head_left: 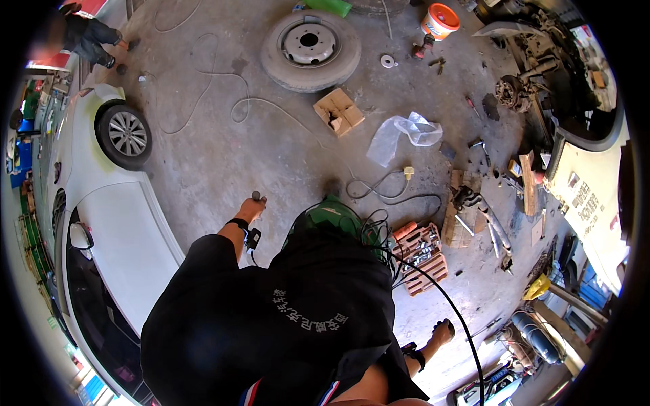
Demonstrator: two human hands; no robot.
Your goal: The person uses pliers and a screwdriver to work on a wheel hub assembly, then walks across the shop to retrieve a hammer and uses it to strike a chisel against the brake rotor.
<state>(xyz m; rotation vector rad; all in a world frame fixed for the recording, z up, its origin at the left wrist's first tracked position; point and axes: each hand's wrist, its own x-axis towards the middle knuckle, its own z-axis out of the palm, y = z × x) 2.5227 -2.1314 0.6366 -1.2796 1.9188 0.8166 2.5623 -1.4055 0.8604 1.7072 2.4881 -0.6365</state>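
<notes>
My left hand (251, 210) is stretched out over the concrete floor, to the right of the white car (128, 223). Its fingers are closed around a small grey-brown round piece (256, 195) that looks like metal. Low on the right, my right hand (439, 333) is curled up against a dark rounded thing (449, 327), too small to name. Between my arms, a green rounded object (332, 218) shows partly from under my black shirt, with black cables beside it. Nearest on the right lies an open reddish-brown socket set case (426, 274) with metal sockets inside.
Ahead lie a wheel with its tyre (277, 57), a torn cardboard box (340, 112) and clear plastic (399, 135). An orange-and-white bucket (440, 21) stands farther off. Wooden blocks (455, 220) and a hammer (480, 150) lie right, near a partly dismantled vehicle (586, 196). Another person (91, 37) is far left.
</notes>
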